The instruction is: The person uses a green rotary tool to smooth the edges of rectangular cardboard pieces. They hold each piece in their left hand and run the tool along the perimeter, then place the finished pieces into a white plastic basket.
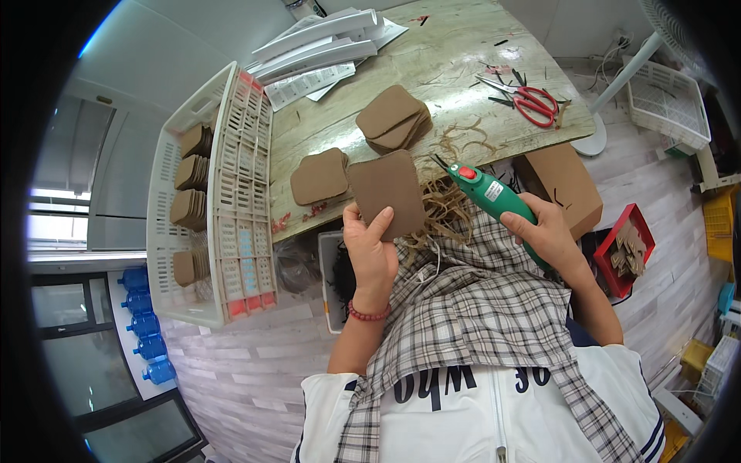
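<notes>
My left hand (372, 255) grips a flat brown piece with rounded corners (386, 185) by its lower edge, thumb on top. My right hand (549, 230) is wrapped round a green handheld power tool (488, 191) with a red button and a narrow dark tip. The tip points toward the piece's right edge, a small gap apart. Beyond the held piece, two stacks of similar brown pieces lie on the table: a larger stack (394, 117) and a lower stack (318, 177). Thin brown strips (448, 214) are heaped between the piece and the tool, partly over my checked apron (478, 285).
A white slatted crate (251, 201) holding several brown stacks stands at left. Red-handled scissors (534, 106) lie at the table's (440, 54) right, papers (316, 58) at its far left. A cardboard box (571, 181) and red tray (647, 245) are at right, near a fan stand (627, 73).
</notes>
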`<action>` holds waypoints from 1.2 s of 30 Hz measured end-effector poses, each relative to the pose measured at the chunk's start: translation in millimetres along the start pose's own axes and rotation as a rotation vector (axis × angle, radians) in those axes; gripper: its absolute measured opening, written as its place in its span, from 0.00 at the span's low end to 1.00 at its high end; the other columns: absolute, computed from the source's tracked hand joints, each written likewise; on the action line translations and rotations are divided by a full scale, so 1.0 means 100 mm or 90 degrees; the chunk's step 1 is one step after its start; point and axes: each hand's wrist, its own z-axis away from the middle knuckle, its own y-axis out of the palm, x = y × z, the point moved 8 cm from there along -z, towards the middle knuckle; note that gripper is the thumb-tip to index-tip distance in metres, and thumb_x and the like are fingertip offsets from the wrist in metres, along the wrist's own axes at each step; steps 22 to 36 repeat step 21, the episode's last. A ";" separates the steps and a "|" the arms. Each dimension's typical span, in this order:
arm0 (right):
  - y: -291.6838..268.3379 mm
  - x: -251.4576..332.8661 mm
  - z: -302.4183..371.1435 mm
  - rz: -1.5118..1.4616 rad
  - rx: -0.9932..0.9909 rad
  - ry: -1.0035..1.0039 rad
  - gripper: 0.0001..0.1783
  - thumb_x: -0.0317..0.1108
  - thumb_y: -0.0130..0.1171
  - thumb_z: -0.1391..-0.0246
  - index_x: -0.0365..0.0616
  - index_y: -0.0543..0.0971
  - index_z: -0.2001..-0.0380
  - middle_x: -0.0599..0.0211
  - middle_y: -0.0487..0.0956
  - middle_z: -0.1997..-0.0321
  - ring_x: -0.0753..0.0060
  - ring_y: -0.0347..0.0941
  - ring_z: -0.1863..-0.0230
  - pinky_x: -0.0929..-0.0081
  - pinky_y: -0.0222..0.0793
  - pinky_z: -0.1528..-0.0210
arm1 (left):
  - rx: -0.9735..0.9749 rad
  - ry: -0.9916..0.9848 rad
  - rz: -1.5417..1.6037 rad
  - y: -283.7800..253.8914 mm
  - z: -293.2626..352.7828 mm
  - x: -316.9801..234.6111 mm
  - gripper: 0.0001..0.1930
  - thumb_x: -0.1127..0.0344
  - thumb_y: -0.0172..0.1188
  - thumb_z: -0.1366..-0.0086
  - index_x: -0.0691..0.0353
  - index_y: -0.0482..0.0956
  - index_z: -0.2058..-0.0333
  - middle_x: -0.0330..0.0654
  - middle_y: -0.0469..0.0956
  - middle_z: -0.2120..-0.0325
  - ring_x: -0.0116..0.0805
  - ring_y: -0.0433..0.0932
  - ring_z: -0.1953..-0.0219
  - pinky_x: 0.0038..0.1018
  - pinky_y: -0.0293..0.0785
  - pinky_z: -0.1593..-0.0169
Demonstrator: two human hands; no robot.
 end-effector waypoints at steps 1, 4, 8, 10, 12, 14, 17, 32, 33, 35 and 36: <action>0.00 0.01 0.01 -0.003 0.001 0.002 0.19 0.46 0.63 0.45 0.37 0.77 0.68 0.72 0.72 0.80 0.84 0.67 0.78 0.80 0.63 0.75 | 0.001 0.001 0.006 0.01 0.01 0.00 0.17 0.83 0.58 0.40 0.64 0.64 0.56 0.45 0.75 0.59 0.32 0.76 0.56 0.28 0.74 0.49; -0.01 0.02 0.02 -0.008 0.001 -0.004 0.19 0.46 0.63 0.45 0.37 0.77 0.67 0.72 0.72 0.80 0.84 0.67 0.78 0.80 0.63 0.75 | 0.007 -0.010 0.014 0.00 0.02 0.00 0.17 0.83 0.58 0.40 0.64 0.64 0.56 0.45 0.75 0.59 0.32 0.76 0.56 0.29 0.74 0.48; 0.01 0.04 0.03 -0.007 -0.002 -0.003 0.20 0.46 0.63 0.45 0.37 0.77 0.66 0.71 0.72 0.79 0.83 0.68 0.77 0.79 0.63 0.74 | 0.023 -0.008 0.029 0.02 0.03 0.01 0.17 0.83 0.57 0.40 0.63 0.65 0.55 0.44 0.75 0.57 0.34 0.76 0.54 0.32 0.73 0.47; 0.02 0.04 0.03 0.012 -0.011 -0.002 0.20 0.46 0.64 0.46 0.37 0.77 0.66 0.70 0.72 0.79 0.82 0.68 0.76 0.78 0.64 0.74 | 0.023 -0.014 0.043 0.06 0.06 0.00 0.17 0.83 0.57 0.40 0.63 0.65 0.55 0.44 0.75 0.57 0.34 0.76 0.54 0.32 0.73 0.47; 0.04 0.06 0.01 0.128 -0.022 -0.046 0.23 0.49 0.65 0.48 0.37 0.76 0.65 0.60 0.75 0.78 0.69 0.71 0.76 0.70 0.66 0.72 | 0.033 -0.018 0.060 0.04 0.07 0.00 0.17 0.83 0.57 0.40 0.63 0.66 0.55 0.44 0.74 0.57 0.35 0.75 0.52 0.33 0.72 0.45; 0.13 0.01 0.01 0.253 -0.002 -0.063 0.25 0.52 0.65 0.50 0.38 0.77 0.63 0.54 0.78 0.74 0.56 0.76 0.73 0.65 0.70 0.68 | 0.037 -0.029 0.070 0.05 0.08 0.01 0.17 0.83 0.57 0.40 0.63 0.66 0.54 0.45 0.74 0.55 0.36 0.75 0.51 0.34 0.71 0.43; 0.41 -0.18 0.06 0.342 0.047 -0.142 0.30 0.54 0.66 0.53 0.43 0.76 0.54 0.52 0.79 0.64 0.50 0.78 0.63 0.59 0.73 0.59 | 0.047 -0.054 0.074 0.11 0.11 0.03 0.17 0.83 0.57 0.40 0.63 0.67 0.54 0.45 0.74 0.53 0.37 0.74 0.50 0.36 0.70 0.42; 0.88 -0.82 0.10 0.492 0.249 -0.210 0.35 0.50 0.67 0.53 0.49 0.70 0.43 0.53 0.76 0.49 0.50 0.74 0.49 0.63 0.70 0.48 | 0.046 -0.094 0.067 0.14 0.15 0.07 0.17 0.82 0.56 0.39 0.63 0.67 0.53 0.46 0.73 0.51 0.38 0.74 0.48 0.36 0.70 0.41; 0.88 -0.82 0.10 0.492 0.249 -0.210 0.35 0.50 0.67 0.53 0.49 0.70 0.43 0.53 0.76 0.49 0.50 0.74 0.49 0.63 0.70 0.48 | 0.046 -0.094 0.067 0.14 0.15 0.07 0.17 0.82 0.56 0.39 0.63 0.67 0.53 0.46 0.73 0.51 0.38 0.74 0.48 0.36 0.70 0.41; 0.88 -0.82 0.10 0.492 0.249 -0.210 0.35 0.50 0.67 0.53 0.49 0.70 0.43 0.53 0.76 0.49 0.50 0.74 0.49 0.63 0.70 0.48 | 0.046 -0.094 0.067 0.14 0.15 0.07 0.17 0.82 0.56 0.39 0.63 0.67 0.53 0.46 0.73 0.51 0.38 0.74 0.48 0.36 0.70 0.41; 0.88 -0.82 0.10 0.492 0.249 -0.210 0.35 0.50 0.67 0.53 0.49 0.70 0.43 0.53 0.76 0.49 0.50 0.74 0.49 0.63 0.70 0.48 | 0.046 -0.094 0.067 0.14 0.15 0.07 0.17 0.82 0.56 0.39 0.63 0.67 0.53 0.46 0.73 0.51 0.38 0.74 0.48 0.36 0.70 0.41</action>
